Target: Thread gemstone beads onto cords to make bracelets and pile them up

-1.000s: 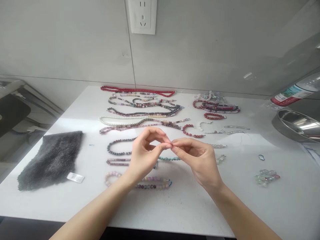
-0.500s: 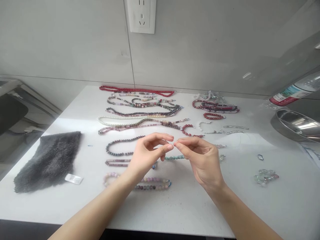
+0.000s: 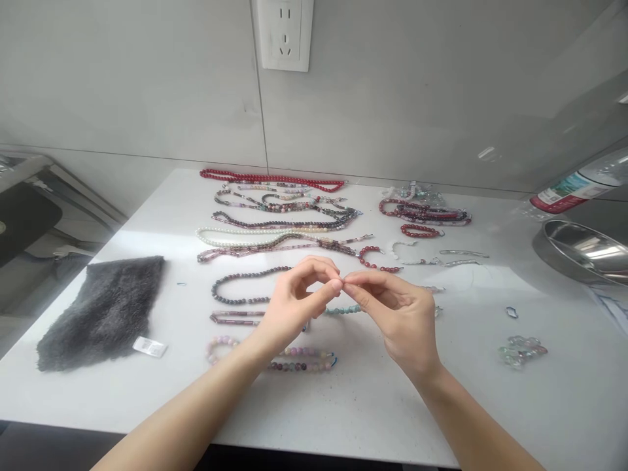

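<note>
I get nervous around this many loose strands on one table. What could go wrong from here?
The left hand and right hand meet just above a teal bead strand, so a slip might catch it and drag it toward the dark bead strand. Anything small between the fingertips is too fine to make out; if dropped on the white table, it could be hard to spot.

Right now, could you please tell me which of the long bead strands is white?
It is the white pearl-like bead strand at the back; the other long strands there are red, dark or mixed.
</note>
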`<state>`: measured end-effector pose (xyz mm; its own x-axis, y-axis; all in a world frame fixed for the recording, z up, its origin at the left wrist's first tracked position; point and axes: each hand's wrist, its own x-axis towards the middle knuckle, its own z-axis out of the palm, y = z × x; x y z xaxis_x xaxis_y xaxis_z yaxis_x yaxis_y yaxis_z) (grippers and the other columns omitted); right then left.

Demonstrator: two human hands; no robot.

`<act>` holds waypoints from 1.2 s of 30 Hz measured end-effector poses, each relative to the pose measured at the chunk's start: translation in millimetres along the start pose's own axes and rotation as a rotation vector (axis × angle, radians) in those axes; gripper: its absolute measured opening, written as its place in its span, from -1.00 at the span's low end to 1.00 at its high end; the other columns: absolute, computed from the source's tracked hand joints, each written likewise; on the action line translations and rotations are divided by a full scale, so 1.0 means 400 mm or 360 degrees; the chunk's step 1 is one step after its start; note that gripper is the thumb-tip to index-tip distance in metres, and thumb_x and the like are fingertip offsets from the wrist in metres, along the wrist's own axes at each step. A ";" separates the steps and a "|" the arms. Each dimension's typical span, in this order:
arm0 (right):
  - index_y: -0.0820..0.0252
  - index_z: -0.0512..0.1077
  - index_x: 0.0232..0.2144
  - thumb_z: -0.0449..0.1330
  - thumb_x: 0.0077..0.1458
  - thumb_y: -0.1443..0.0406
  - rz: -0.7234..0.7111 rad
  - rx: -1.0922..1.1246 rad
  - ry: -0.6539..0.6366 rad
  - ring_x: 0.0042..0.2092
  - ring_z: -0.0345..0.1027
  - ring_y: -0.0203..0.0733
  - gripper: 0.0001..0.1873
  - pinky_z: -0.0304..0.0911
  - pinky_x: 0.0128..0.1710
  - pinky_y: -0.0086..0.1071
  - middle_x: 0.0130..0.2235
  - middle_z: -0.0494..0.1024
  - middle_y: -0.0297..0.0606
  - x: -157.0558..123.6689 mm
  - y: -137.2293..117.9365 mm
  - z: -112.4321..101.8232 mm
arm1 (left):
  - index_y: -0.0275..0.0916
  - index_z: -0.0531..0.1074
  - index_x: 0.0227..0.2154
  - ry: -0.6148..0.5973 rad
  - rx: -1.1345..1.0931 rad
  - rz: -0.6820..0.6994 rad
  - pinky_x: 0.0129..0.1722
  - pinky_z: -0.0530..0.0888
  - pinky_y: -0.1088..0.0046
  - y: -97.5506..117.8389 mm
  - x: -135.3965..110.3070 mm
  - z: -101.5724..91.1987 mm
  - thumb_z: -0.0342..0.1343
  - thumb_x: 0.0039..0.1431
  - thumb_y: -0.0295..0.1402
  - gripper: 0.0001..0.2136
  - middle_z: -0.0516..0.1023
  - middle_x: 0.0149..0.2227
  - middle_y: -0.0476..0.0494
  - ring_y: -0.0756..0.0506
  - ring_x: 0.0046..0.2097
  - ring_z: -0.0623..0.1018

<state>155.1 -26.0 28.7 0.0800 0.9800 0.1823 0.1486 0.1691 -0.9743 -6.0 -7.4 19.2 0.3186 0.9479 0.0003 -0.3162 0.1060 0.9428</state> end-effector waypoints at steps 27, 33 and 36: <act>0.06 0.63 -0.42 0.35 0.02 0.33 -0.0170 -0.0305 0.0175 -0.32 0.51 -0.09 -0.95 0.46 -0.39 -0.25 -0.36 0.65 -0.25 -0.017 0.006 0.011 | -0.22 0.59 -0.46 0.0143 0.0308 -0.0366 -0.54 0.26 0.48 0.009 0.009 -0.017 0.28 -0.01 -0.15 -0.78 0.51 -0.46 -0.11 0.00 -0.48 0.35; 0.02 0.65 -0.36 0.31 0.07 0.38 -0.0210 -0.0242 0.0082 -0.35 0.45 -0.16 -0.86 0.38 -0.41 -0.29 -0.37 0.60 -0.26 -0.019 0.016 0.024 | -0.26 0.62 -0.43 0.0045 -0.0121 -0.0462 -0.46 0.32 0.52 -0.014 0.012 -0.030 0.28 0.02 -0.27 -0.85 0.52 -0.36 -0.18 -0.02 -0.34 0.42; 0.00 0.65 -0.33 0.31 0.07 0.40 -0.0271 -0.0200 0.0053 -0.34 0.44 -0.16 -0.83 0.36 -0.43 -0.29 -0.37 0.57 -0.26 -0.015 0.024 0.022 | -0.30 0.62 -0.40 -0.0056 -0.0423 -0.0595 -0.47 0.30 0.57 -0.017 0.013 -0.031 0.29 0.02 -0.35 -0.88 0.53 -0.32 -0.22 -0.03 -0.26 0.45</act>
<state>147.4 -29.4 17.1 0.0757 0.9339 0.3493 0.2844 0.3156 -0.9053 -13.4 0.4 8.7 0.4832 0.8196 -0.3077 -0.3907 0.5164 0.7620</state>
